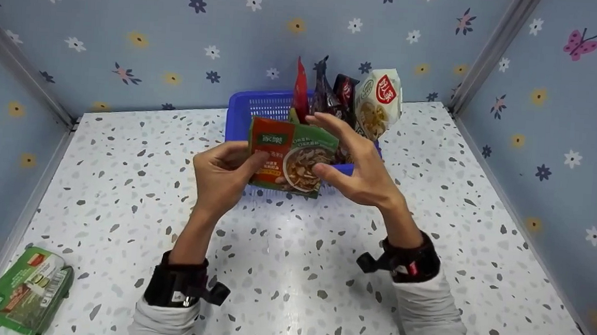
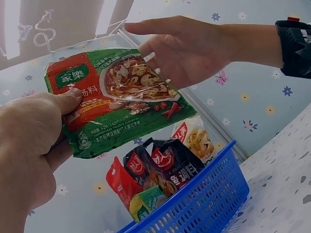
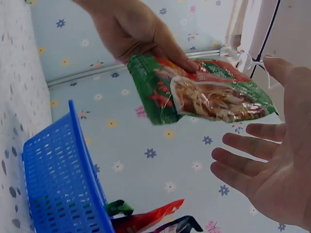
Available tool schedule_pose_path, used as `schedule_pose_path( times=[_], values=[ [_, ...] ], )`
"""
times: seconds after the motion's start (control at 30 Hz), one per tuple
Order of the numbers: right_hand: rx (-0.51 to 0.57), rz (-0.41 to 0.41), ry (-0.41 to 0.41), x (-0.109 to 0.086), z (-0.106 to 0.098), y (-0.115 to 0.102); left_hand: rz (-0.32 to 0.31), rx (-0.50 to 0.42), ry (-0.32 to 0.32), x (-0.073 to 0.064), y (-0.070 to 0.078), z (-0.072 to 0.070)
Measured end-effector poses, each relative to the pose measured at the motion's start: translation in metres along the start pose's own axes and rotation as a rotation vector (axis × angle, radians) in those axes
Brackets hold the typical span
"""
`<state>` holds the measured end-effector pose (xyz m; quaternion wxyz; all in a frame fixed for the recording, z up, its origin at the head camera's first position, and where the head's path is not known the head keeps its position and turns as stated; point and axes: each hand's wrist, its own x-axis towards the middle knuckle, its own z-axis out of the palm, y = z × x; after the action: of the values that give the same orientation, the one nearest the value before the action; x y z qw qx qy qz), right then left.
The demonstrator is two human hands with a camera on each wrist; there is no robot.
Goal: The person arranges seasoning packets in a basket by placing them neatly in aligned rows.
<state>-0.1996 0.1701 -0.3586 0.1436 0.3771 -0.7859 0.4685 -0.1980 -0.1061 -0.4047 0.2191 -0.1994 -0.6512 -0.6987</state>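
A red and green seasoning packet (image 1: 305,167), printed with a bowl of food, is held up in front of the blue basket (image 1: 238,120). My left hand (image 1: 219,181) pinches its left end, thumb on the printed face. On the packet's other side is my right hand (image 1: 366,169), and in the right wrist view its fingers (image 3: 252,148) are spread and apart from the packet. Standing in the basket are a red pouch (image 1: 301,92), dark pouches (image 1: 327,97) and a white pouch (image 1: 380,102). A smaller green and yellow packet (image 2: 148,201) shows among them in the left wrist view.
Another green packet (image 1: 29,291) lies on the speckled table (image 1: 282,270) at the near left. Flower-patterned panels (image 1: 177,30) enclose the back and sides, the basket standing close to the back one.
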Motion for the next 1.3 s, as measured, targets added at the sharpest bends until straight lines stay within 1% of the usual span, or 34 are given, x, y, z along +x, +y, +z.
schedule_pose_path(
  times=[0.13,0.33,0.57,0.83,1.1,1.3],
  values=[
    [0.045,0.019,0.01,0.0007,0.0036,-0.0046,0.006,0.009,-0.014,-0.0016,0.0001,0.0018],
    [0.116,0.02,0.063,-0.0012,0.006,-0.0053,0.011,0.0,-0.039,-0.0038,0.0008,0.0033],
    [0.081,0.009,0.093,-0.0016,0.0062,-0.0021,0.006,0.002,-0.047,-0.0038,-0.0009,0.005],
    [0.069,-0.029,0.111,-0.0013,0.0068,-0.0021,0.007,0.007,-0.048,-0.0037,-0.0007,0.0051],
    [0.065,-0.046,0.126,-0.0003,0.0085,-0.0022,0.015,-0.002,-0.056,-0.0033,-0.0033,0.0039],
    [0.076,-0.054,0.133,0.0001,0.0094,-0.0023,0.017,0.027,-0.074,-0.0031,-0.0043,0.0018]
  ],
)
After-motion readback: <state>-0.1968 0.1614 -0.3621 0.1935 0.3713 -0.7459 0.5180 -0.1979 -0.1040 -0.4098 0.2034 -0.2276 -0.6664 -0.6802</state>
